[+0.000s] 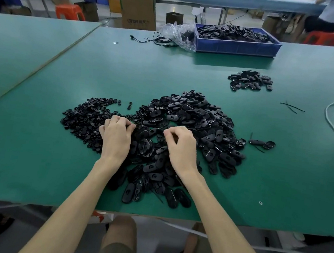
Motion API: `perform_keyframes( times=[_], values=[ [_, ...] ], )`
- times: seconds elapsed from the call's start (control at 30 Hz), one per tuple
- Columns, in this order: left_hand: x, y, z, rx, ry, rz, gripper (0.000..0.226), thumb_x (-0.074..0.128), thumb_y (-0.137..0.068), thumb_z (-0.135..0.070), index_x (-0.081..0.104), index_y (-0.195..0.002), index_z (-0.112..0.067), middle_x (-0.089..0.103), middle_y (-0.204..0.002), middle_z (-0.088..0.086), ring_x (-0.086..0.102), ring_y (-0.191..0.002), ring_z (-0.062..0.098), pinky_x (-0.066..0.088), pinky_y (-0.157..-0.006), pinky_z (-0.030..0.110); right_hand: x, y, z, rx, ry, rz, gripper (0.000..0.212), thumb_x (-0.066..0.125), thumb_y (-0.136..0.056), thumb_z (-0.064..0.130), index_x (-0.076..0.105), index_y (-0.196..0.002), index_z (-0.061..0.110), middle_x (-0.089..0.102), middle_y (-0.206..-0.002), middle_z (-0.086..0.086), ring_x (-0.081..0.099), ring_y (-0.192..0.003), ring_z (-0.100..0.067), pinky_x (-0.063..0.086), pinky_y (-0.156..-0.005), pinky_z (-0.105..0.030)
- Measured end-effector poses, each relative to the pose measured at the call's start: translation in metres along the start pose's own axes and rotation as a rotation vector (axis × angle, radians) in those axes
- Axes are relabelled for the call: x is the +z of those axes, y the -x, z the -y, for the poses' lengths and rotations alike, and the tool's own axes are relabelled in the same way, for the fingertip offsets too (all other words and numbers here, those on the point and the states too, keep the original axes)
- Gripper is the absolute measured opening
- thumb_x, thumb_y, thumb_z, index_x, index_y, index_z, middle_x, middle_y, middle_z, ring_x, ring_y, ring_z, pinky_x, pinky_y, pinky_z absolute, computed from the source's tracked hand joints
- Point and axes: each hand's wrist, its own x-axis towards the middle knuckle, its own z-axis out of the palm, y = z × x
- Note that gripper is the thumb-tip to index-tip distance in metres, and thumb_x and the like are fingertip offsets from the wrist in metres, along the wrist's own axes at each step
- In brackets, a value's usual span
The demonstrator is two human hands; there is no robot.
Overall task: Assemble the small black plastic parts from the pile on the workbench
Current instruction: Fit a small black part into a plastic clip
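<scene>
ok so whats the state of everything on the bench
big pile of oval black plastic parts: loose, heaped
pile of small round black plastic parts: loose, spread flat
small heap of black parts: set apart, back right
left hand: fingers curled, on the parts; grip hidden
right hand: fingers curled, on the parts; grip hidden
blue plastic crate: full of black parts

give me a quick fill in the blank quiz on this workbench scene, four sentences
1. The workbench has a ____ top.
2. The crate of black parts at the far edge is ____.
3. The small heap lies beyond the big pile, toward the person's ____ side.
4. The cable trailing across the bench's right end is ____.

Missing words: green; blue; right; white
</scene>
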Motion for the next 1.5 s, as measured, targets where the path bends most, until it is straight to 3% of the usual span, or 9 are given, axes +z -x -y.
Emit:
perform_keyframes(
  times=[0.2,0.33,0.5,0.57,0.67,0.77,0.93,1.37,1.5],
  values=[
    [-0.001,0.001,0.002,-0.004,0.026,-0.043,0.019,0.063,-0.102,-0.028,0.073,-0.097,-0.013,0.060,-0.106,0.002,0.041,-0.105,0.016,0.016,-0.087,0.031,-0.016,-0.003,-0.010,0.111,-0.284,-0.060,0.020,0.062,-0.106,0.024,0.076,-0.101,0.011,0.076,-0.091,-0.002,0.068,-0.080,-0.015,0.052,-0.077,-0.025],
    [-0.004,0.003,-0.001,0.004,0.080,-0.097,0.018,0.064,-0.100,-0.033,0.073,-0.096,-0.018,0.058,-0.098,-0.002,0.045,-0.106,0.019,0.016,-0.087,0.033,-0.024,-0.004,-0.015,0.164,-0.561,-0.094,0.018,0.058,-0.108,0.014,0.072,-0.106,0.003,0.079,-0.088,-0.010,0.069,-0.074,-0.014,0.058,-0.071,-0.027],
    [-0.008,0.006,-0.004,0.038,0.197,-0.121,0.014,0.054,-0.107,-0.030,0.064,-0.099,-0.025,0.066,-0.082,-0.010,0.056,-0.090,0.018,0.021,-0.085,0.032,-0.023,-0.003,-0.018,0.155,-0.539,-0.085,0.020,0.054,-0.108,0.007,0.067,-0.121,0.001,0.079,-0.094,-0.008,0.070,-0.078,-0.012,0.058,-0.071,-0.027],
    [-0.008,0.006,-0.004,0.026,0.256,-0.082,0.017,0.053,-0.107,-0.029,0.066,-0.102,-0.019,0.065,-0.080,-0.011,0.059,-0.084,0.019,0.036,-0.098,0.045,-0.022,-0.003,-0.018,0.149,-0.520,-0.082,0.023,0.052,-0.107,0.004,0.065,-0.126,0.002,0.079,-0.098,-0.007,0.071,-0.081,-0.010,0.057,-0.072,-0.026],
    [-0.010,0.005,-0.005,0.023,0.298,-0.058,0.016,0.056,-0.107,-0.024,0.070,-0.107,-0.015,0.068,-0.083,-0.010,0.063,-0.083,0.018,0.047,-0.098,0.059,-0.022,-0.003,-0.017,0.139,-0.499,-0.068,0.023,0.054,-0.106,0.003,0.066,-0.126,0.005,0.080,-0.097,-0.004,0.071,-0.081,-0.009,0.057,-0.071,-0.025],
    [-0.012,0.005,-0.006,0.046,0.350,-0.066,0.013,0.060,-0.104,-0.017,0.072,-0.111,-0.014,0.072,-0.090,-0.006,0.067,-0.093,0.016,0.050,-0.101,0.051,-0.022,-0.003,-0.017,0.141,-0.498,-0.063,0.022,0.055,-0.105,0.003,0.065,-0.125,0.006,0.081,-0.096,-0.003,0.070,-0.081,-0.010,0.057,-0.071,-0.024],
    [-0.018,0.003,-0.009,0.072,0.406,0.001,0.017,0.071,-0.096,-0.011,0.074,-0.113,-0.013,0.075,-0.095,-0.007,0.065,-0.088,-0.010,0.047,-0.085,0.005,-0.021,-0.003,-0.017,0.138,-0.487,-0.057,0.020,0.056,-0.105,0.004,0.065,-0.123,0.006,0.081,-0.096,-0.003,0.070,-0.080,-0.009,0.056,-0.071,-0.025],
    [-0.018,0.008,-0.042,0.063,0.860,0.229,0.024,0.082,-0.085,-0.019,0.074,-0.106,-0.009,0.080,-0.093,0.003,0.077,-0.079,0.022,0.059,-0.079,0.022,-0.021,-0.002,-0.016,0.125,-0.493,-0.059,0.014,0.058,-0.104,0.006,0.067,-0.114,0.012,0.081,-0.093,-0.001,0.073,-0.080,-0.006,0.055,-0.068,-0.022],
    [-0.006,0.015,-0.055,0.095,0.842,0.246,0.018,0.082,-0.087,-0.014,0.078,-0.104,-0.016,0.079,-0.093,-0.002,0.074,-0.079,0.015,0.057,-0.075,0.019,-0.021,-0.002,-0.016,0.110,-0.486,-0.061,0.013,0.060,-0.104,0.008,0.067,-0.113,0.013,0.081,-0.095,-0.001,0.077,-0.091,-0.011,0.056,-0.069,-0.024]
  ],
)
